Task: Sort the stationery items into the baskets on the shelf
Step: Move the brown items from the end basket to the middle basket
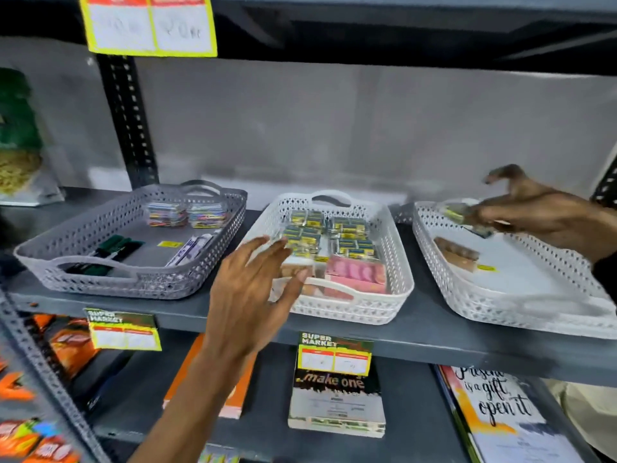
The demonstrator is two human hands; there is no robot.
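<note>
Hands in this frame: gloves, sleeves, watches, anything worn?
No gloves or rings visible. The left hand and its forearm are bare, with no sleeve or watch. The right hand is motion-blurred; a dark sleeve cuff shows at its wrist.

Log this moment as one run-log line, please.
left hand: open, reaching middle white basket | right hand: holding small packet over right white basket

A dark grey metal shelf (434, 332) spans the view, with another shelf board (400, 25) above it in shadow. A black perforated upright (128, 121) stands at the shelf's back left. Behind runs a pale grey back panel (334, 128), softly lit. Yellow-edged price tags (148, 25) hang from the upper board; supermarket price labels (335, 352) clip to the shelf's front edge. Notebooks (337, 402) lie on the lower shelf.
</note>
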